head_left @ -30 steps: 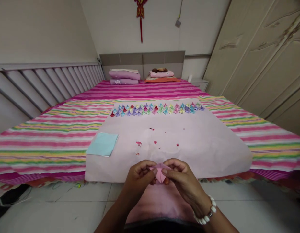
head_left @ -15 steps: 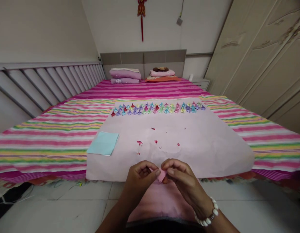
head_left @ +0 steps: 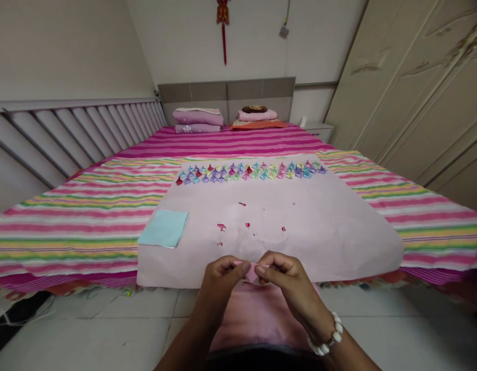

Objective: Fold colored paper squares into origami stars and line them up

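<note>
A small folded piece of pink paper [head_left: 251, 272] is pinched between my two hands, just off the near edge of the pale pink sheet [head_left: 339, 237]. My left hand [head_left: 224, 275] grips its left side between thumb and fingertips. On the right side, my right hand [head_left: 285, 275] closes thumb and fingers on it; a white bead bracelet circles that wrist. Fingers cover part of the paper, so its full shape is hidden. Farther up the sheet, several small folded paper pieces [head_left: 248, 172] in many colours stand in rows. A stack of light blue square paper [head_left: 164, 229] lies at the left.
The sheet lies on a bed with a striped cover [head_left: 87, 206]. Dark red marks [head_left: 221, 226] that look like tears dot the sheet's middle. Folded bedding [head_left: 198, 117] sits by the headboard [head_left: 261, 93]. A slatted rail [head_left: 80, 129] runs along the left, a wardrobe [head_left: 416, 93] along the right.
The pink paper has turned in my fingers, from narrow and upright to wider and pointing downward. My left hand has shifted slightly, and both thumbs now press on the paper.
</note>
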{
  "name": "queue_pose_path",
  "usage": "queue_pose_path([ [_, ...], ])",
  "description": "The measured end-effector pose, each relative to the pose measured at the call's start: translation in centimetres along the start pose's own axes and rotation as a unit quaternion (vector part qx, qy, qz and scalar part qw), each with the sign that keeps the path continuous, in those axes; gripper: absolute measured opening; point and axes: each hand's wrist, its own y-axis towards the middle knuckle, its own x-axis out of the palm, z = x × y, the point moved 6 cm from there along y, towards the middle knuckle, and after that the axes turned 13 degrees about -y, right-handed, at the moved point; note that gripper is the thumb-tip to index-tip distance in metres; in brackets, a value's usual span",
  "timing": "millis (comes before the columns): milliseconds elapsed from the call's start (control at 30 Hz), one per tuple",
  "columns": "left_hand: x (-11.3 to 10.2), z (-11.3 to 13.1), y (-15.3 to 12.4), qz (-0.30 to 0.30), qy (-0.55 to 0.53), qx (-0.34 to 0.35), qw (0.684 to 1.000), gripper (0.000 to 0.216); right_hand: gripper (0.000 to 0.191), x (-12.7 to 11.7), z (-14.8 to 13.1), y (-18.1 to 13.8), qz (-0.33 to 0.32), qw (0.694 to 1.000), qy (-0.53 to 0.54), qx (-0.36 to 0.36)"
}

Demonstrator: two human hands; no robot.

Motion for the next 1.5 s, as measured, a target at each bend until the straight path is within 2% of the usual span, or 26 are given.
queue_pose_path([
  [200, -0.9, -0.5, 0.4, 0.016, -0.006, 0.019, 1.0, 0.024, 0.018, -0.1, 0.4, -0.1, 0.009, 1.0, -0.007, -0.005],
  [300, -0.8, -1.3, 0.3, 0.029, -0.05, -0.008, 0.998, 0.025, 0.018, -0.4, 0.5, -0.1, 0.052, 0.998, -0.021, -0.009],
  [400, -0.2, -1.9, 0.3, 0.012, -0.07, -0.034, 0.997, 0.023, 0.018, -0.7, 0.5, -0.2, 0.092, 0.995, -0.035, -0.016],
  [567, -0.5, -2.0, 0.5, -0.011, -0.066, -0.03, 0.997, 0.015, 0.024, 0.1, 0.1, -0.3, 0.038, 0.999, -0.004, -0.027],
  [733, -0.6, -1.5, 0.5, -0.059, -0.028, -0.025, 0.998, 0.012, 0.022, 0.5, 0.9, 0.0, -0.004, 0.995, 0.097, 0.037],
  [900, -0.8, -1.4, 0.6, -0.038, -0.08, -0.026, 0.996, 0.017, 0.02, 0.5, 1.6, 0.0, -0.011, 0.99, 0.126, 0.068],
  [1033, -0.9, -1.5, 0.7, -0.04, -0.066, -0.027, 0.997, 0.015, 0.017, 0.4, 1.5, 0.0, -0.01, 0.987, 0.139, 0.08],
  [1267, -0.7, -1.0, 1.0, -0.016, 0.013, 0.016, 1.0, 0.013, 0.015, 0.1, 0.2, 0.5, -0.004, 1.0, -0.013, 0.008],
  [1367, -0.2, -0.5, 0.9, -0.002, 0.061, 0.059, 0.996, 0.013, 0.009, -0.2, 0.4, 0.9, 0.044, 0.994, -0.099, -0.019],
  [1500, 0.5, 0.0, 0.5, 0.007, 0.146, 0.109, 0.983, 0.025, 0.016, -0.3, 0.2, 1.1, 0.1, 0.975, -0.177, -0.089],
])
